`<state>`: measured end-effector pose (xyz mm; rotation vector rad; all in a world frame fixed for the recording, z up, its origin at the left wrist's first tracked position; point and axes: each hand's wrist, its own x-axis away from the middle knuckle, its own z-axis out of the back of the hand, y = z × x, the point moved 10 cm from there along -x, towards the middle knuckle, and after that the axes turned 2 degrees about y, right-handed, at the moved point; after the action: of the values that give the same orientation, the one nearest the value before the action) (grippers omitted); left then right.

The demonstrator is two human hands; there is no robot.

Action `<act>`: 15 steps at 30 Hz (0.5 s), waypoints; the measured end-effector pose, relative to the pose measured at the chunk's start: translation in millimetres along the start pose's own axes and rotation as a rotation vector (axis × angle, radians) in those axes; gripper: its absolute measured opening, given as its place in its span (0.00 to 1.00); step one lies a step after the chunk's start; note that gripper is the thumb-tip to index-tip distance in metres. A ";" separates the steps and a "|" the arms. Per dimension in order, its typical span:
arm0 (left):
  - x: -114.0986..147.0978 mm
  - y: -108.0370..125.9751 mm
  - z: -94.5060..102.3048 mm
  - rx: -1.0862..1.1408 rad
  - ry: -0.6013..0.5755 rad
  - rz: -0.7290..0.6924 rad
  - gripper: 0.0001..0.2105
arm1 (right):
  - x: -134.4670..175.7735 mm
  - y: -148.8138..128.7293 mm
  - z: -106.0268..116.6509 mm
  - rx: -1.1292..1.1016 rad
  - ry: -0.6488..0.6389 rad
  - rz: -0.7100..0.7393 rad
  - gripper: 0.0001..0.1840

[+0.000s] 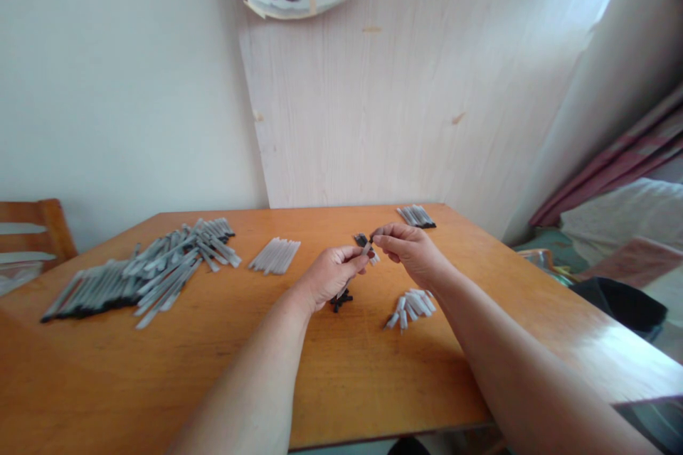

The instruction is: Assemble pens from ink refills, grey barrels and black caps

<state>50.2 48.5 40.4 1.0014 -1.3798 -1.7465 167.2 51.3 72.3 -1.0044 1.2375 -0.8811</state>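
Observation:
My left hand (335,271) is closed round a slim whitish tube (366,249), held slantwise above the table. At the tube's upper end, the fingertips of my right hand (401,245) pinch a small black piece (372,239). Whether this piece is joined to the tube I cannot tell. Below my left hand lies a little heap of black pieces (341,300), partly hidden by it. Short white pieces (412,308) lie in a loose pile under my right forearm. Just behind my hands are some small black and clear bits (361,238), partly covered.
On the wooden table (341,377), a large pile of grey-white tubes with black ends (160,266) spreads at left. A row of plain white tubes (274,256) lies left of my hands, and black-ended tubes (416,216) lie at the back right. A wall stands behind.

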 end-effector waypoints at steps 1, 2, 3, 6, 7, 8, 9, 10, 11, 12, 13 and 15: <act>0.0 -0.6 0.0 0.000 -0.002 0.003 0.21 | 0.2 -0.1 -0.5 -0.005 -0.005 0.000 0.12; 0.1 -0.9 0.0 -0.002 -0.003 0.005 0.21 | 0.3 -0.2 -1.0 -0.009 -0.010 -0.002 0.12; 0.1 -0.8 0.0 -0.003 -0.004 0.004 0.21 | 0.4 0.0 -1.4 -0.010 -0.015 -0.004 0.11; 0.3 0.4 -0.4 -0.008 -0.007 -0.001 0.20 | 0.6 1.4 -1.8 0.008 -0.023 -0.023 0.11; 0.4 0.5 -0.6 -0.008 -0.008 0.000 0.20 | 0.6 2.0 -1.7 0.017 -0.023 -0.030 0.12; 0.4 0.4 -0.9 -0.009 -0.009 0.003 0.21 | 0.5 2.4 -1.6 0.021 -0.023 -0.034 0.12; 0.4 0.1 -1.2 -0.012 -0.010 0.006 0.21 | 0.5 2.6 -1.6 0.022 -0.024 -0.038 0.12; 0.3 -0.2 -1.4 -0.013 -0.012 0.006 0.22 | 0.5 2.7 -1.8 0.021 -0.026 -0.039 0.12; 0.2 -0.3 -1.6 -0.015 -0.012 0.004 0.22 | 0.5 2.7 -2.1 0.020 -0.028 -0.041 0.13; 0.1 -0.5 -1.6 -0.018 -0.012 0.001 0.22 | 0.6 2.9 -2.5 0.021 -0.031 -0.044 0.13; 0.0 -0.7 -1.5 -0.021 -0.011 -0.002 0.22 | 0.8 3.0 -2.7 0.024 -0.031 -0.047 0.13; 0.0 -1.1 -1.2 -0.023 -0.012 -0.007 0.22 | 1.1 3.0 -2.9 0.028 -0.028 -0.053 0.13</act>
<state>51.2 48.2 39.1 0.9865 -1.3624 -1.7721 164.5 50.9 69.0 -1.0275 1.1762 -0.9200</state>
